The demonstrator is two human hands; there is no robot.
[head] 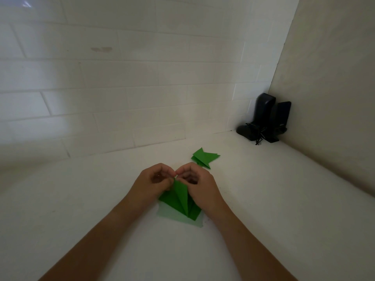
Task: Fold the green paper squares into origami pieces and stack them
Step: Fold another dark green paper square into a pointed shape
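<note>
Two bare hands working together, left hand [151, 184] and right hand [199, 186] both pinching the tip of a creased green paper piece [180, 201], lying on a white counter [263, 199], folded green stack [205, 158] sitting nearby.

On the counter [263, 199], the half-folded paper [180, 201] lies at the near middle, between the left hand [151, 184] and right hand [199, 186]. The folded pieces [205, 158] lie behind it to the right; speakers [263, 118] stand in the far right corner.

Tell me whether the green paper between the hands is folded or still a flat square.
Folded: the green paper shows long creases and layered pointed flaps, its top tip pinched between left hand and right hand.
</note>
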